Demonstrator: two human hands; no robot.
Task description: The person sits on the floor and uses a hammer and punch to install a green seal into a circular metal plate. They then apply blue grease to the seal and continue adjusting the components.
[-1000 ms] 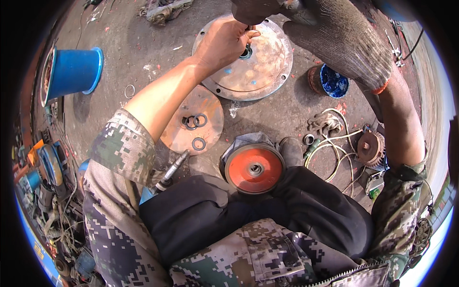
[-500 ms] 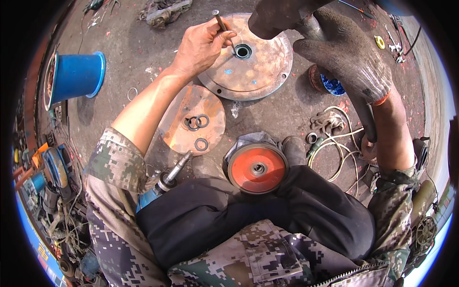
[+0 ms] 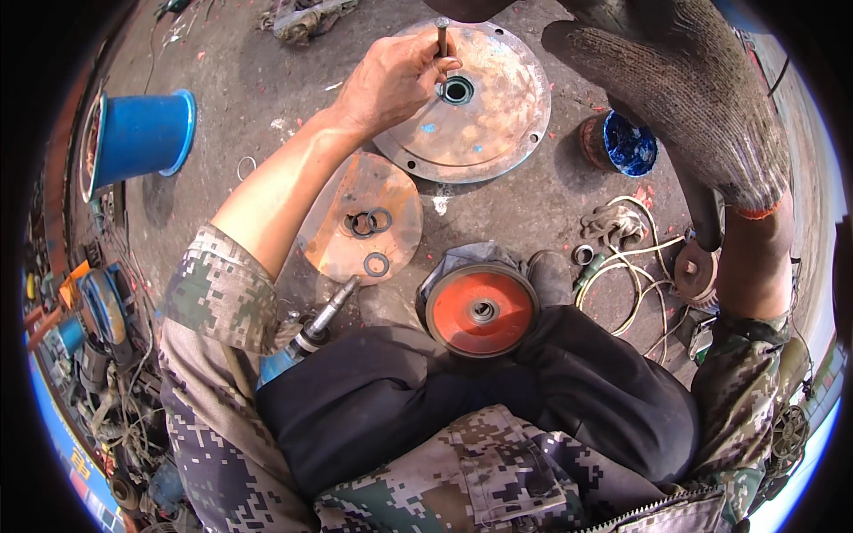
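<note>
My bare left hand (image 3: 395, 84) is closed round a steel punch (image 3: 442, 37), whose flat head sticks up above the fingers. The punch stands nearly upright beside the centre hole of a large round metal cover (image 3: 502, 133); my fingers hide much of its shaft. My right hand (image 3: 684, 98), in a dirty knitted glove, grips a hammer (image 3: 706, 218). The handle's lower end shows below the glove, while the dark head is cut by the top edge. Between my legs sits a red wheel-shaped part (image 3: 462, 320) with a dark rim and a bored hub.
Several black rings (image 3: 376, 264) lie on a rusty disc (image 3: 324, 249) left of centre. A shaft (image 3: 333, 306) with a bearing lies by my left knee. There is a blue spool-shaped drum (image 3: 147, 133) at left, a can of blue paint (image 3: 631, 147) at right, and coiled cord (image 3: 635, 293) below it.
My right hand and the hammer have moved up and right, looking larger, and more of the paint can shows. The punch has swung more upright, with my left hand slightly farther right.
</note>
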